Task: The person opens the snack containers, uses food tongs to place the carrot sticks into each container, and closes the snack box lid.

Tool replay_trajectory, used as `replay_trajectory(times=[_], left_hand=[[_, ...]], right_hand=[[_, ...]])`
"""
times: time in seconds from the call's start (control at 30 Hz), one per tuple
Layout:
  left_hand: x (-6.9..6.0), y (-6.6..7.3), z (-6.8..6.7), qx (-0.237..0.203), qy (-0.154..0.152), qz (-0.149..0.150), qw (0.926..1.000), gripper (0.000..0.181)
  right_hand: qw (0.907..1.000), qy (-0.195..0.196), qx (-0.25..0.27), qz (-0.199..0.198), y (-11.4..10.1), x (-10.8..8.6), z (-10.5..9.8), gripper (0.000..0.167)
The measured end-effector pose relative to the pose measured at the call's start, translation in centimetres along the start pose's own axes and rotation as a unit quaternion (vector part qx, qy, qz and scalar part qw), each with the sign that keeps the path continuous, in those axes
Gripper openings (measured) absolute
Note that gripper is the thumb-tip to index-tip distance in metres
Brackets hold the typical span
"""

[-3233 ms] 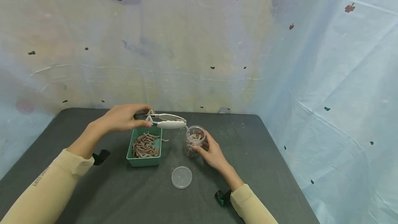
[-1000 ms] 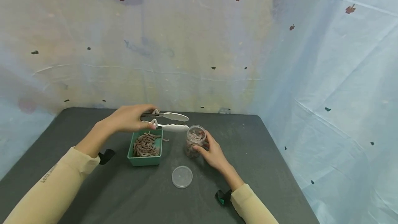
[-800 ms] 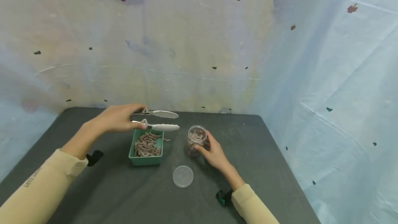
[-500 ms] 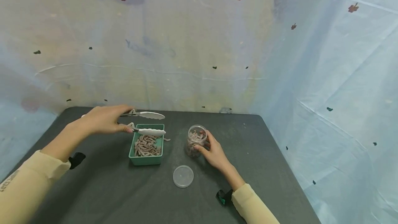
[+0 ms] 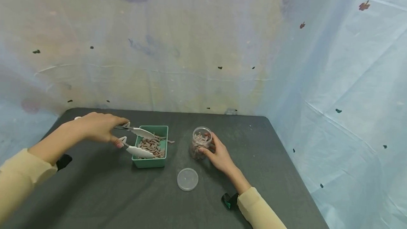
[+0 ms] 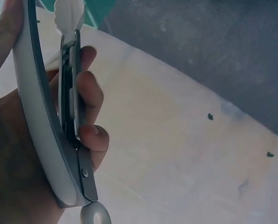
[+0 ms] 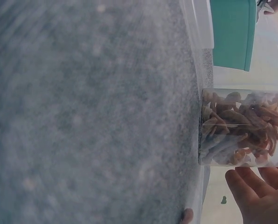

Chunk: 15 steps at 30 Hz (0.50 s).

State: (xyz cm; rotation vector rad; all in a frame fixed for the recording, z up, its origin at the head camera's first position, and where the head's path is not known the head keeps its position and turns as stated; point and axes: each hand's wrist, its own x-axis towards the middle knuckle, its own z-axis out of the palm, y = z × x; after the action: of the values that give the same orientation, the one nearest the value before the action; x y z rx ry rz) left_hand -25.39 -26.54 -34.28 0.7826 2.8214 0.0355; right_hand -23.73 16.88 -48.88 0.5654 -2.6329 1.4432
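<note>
My left hand (image 5: 98, 127) grips a pair of tongs (image 5: 140, 152) with white scalloped tips. The tips are spread apart over the green bin (image 5: 148, 164), at the level of its contents. Brown, finger-like dried pieces (image 5: 152, 146) lie heaped in the bin. In the left wrist view, fingers curl round the tongs' metal arm (image 6: 71, 93). My right hand (image 5: 220, 155) holds a clear plastic jar (image 5: 196, 151), which stands upright on the table without its lid. Similar brown pieces (image 7: 244, 121) fill much of the jar in the right wrist view.
A round clear lid (image 5: 187, 179) lies flat on the dark table (image 5: 270, 186), in front of the jar. One loose piece (image 5: 171, 141) rests beside the bin's right edge. A patterned plastic sheet (image 5: 190, 45) hangs behind the table and along its right side.
My left hand has moved the tongs left from the jar's mouth and down into the bin. The tongs have spread wider. My right hand and the jar have stayed put.
</note>
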Motion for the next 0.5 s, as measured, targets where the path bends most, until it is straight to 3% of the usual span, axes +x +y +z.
replay_trajectory(times=[0.2, 0.5], left_hand=[[0.6, 1.2, -1.1, 0.025, -0.016, 0.028, 0.9992, 0.097], [2.1, 2.5, -0.8, 0.040, -0.065, 0.014, 0.9970, 0.092]], right_hand=[[1.0000, -0.002, 0.002, 0.001, 0.0, -0.1, 0.0, 0.070], [1.0000, 0.001, 0.001, 0.000, 0.1, 0.0, 0.0, 0.069]])
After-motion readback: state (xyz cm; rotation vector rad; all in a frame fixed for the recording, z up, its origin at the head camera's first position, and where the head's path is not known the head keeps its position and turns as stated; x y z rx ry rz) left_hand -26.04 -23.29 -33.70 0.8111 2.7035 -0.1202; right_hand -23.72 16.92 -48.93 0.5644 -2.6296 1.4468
